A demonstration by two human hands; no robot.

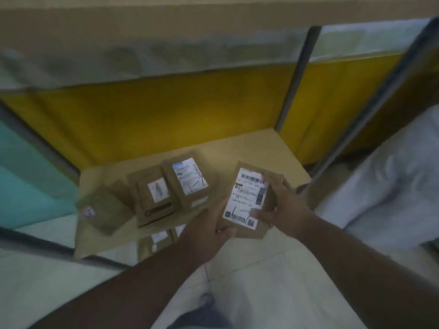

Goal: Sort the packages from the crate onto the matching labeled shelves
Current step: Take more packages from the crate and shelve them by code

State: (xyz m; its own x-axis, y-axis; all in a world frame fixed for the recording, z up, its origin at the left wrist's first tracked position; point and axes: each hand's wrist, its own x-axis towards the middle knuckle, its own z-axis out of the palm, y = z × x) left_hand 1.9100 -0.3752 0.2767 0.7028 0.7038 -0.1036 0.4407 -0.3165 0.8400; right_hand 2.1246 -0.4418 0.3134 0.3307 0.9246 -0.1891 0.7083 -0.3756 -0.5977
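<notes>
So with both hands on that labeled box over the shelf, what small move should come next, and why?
Probably lower the held box onto the bare cardboard shelf surface to the right of the parcels already there. Both the left hand and right hand grip it label-up, above the shelf's front edge, and that patch looks free. The label text is too blurred to confirm the match.

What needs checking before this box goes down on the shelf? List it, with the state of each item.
1. Box held by both hands: ok, left hand and right hand each have a grip on it.
2. Label facing up: ok.
3. Label text readable: cannot tell, blurred.
4. Bare spot on shelf board: ok.
5. Shelf label matches: cannot tell, none visible.
</notes>
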